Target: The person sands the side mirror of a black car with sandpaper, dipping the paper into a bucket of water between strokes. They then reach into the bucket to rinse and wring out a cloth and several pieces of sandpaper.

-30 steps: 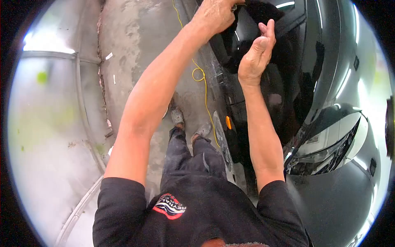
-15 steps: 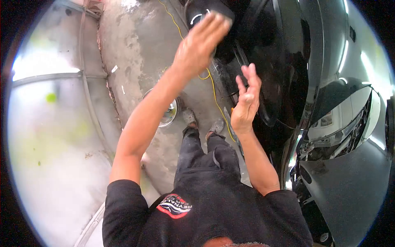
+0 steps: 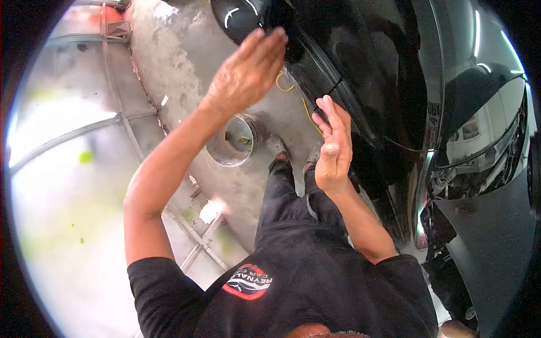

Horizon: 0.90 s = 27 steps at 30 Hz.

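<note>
In the head view my left hand (image 3: 246,78) is raised at the upper middle, its fingers stretched out and slightly blurred, with nothing in it. Its fingertips overlap the lower edge of a rounded black side mirror (image 3: 239,21). My right hand (image 3: 335,147) is lifted beside a glossy black car door (image 3: 372,73), palm turned inward and fingers extended. It holds nothing either. A gap separates the two hands, and the floor shows between them.
A clear-looking bucket (image 3: 249,127) with something in it stands on the concrete floor (image 3: 169,62), left of my feet. A yellow cord (image 3: 309,117) runs along the car. Stained pale panels (image 3: 62,186) line the left. At right lies the car's opened front section (image 3: 484,225).
My left hand has moved left and down in the view, away from the car. The right hand stays raised, slightly lower. The whole view has shifted, with the bucket showing more fully.
</note>
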Available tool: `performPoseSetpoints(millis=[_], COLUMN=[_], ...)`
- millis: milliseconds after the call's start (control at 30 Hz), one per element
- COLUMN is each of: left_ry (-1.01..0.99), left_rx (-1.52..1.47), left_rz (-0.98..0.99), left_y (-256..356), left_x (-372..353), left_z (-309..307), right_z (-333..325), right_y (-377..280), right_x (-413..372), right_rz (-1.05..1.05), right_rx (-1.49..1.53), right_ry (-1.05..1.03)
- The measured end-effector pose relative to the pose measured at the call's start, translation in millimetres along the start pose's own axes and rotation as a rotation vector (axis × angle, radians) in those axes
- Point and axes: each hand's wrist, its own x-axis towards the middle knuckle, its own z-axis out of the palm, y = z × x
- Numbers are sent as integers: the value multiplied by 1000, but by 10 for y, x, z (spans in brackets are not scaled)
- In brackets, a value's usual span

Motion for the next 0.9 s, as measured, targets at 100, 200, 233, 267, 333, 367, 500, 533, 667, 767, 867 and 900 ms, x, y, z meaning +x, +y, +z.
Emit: performPoseSetpoints(millis=[100,200,233,267,333,367,500,533,667,767,867,900], left_ry=[-12,-65,-115,-164,-172,-112,-27,-59,-217,-238,-167,-149], left_rx=[33,77,81,84,74,21,-82,-66,96,38,-177,-354], left_rz=[-79,-91,-64,-31,49,47,80,139,288,195,33,-255], left_y=[-94,129,206,234,87,-69,-229,-182,-167,-331,-282,-182], left_x=[353,301,182,61,-82,-76,-77,-158,-497,-675,-708,-733], left_z=[-122,-61,-16,28,66,67,132,221,484,523,207,161], right_z=[-37,-42,-91,-139,-220,-266,-398,-395,-415,-437,-407,-399], right_y=[25,94,90,78,71,93,99,119,212,188,192,199], right_x=[-44,-101,-120,-146,-221,-226,-273,-287,-369,-393,-413,-422], right_rz=[33,-16,-17,-18,-9,-11,69,74,40,66,138,168], right_rx=[22,17,17,16,11,6,7,14,-31,-9,69,99], right_ry=[23,125,123,126,135,136,39,34,-14,-19,-2,-1])
